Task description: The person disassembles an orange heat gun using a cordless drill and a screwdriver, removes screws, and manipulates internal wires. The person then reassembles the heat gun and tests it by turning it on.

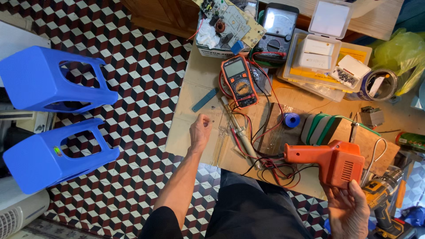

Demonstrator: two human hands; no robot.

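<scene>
My right hand [349, 208] grips the handle of an orange soldering gun [330, 160] low at the right, its nose pointing left over tangled red and black leads [265, 161]. My left hand [200, 131] hovers over the cardboard work surface [186, 119] with fingers loosely curled; whether they pinch something small I cannot tell. Close to it lie a pen-type soldering iron [237, 126] and a flat blue strip [205, 99]. An orange digital multimeter [239, 80] sits just beyond.
A circuit board [230, 22] on a box, a black analog meter [280, 27], clear plastic part boxes [325, 53], a blue solder spool [291, 120] and a tin [378, 85] crowd the back. A yellow drill [383, 199] lies right. Two blue stools [48, 79] stand left on the tiled floor.
</scene>
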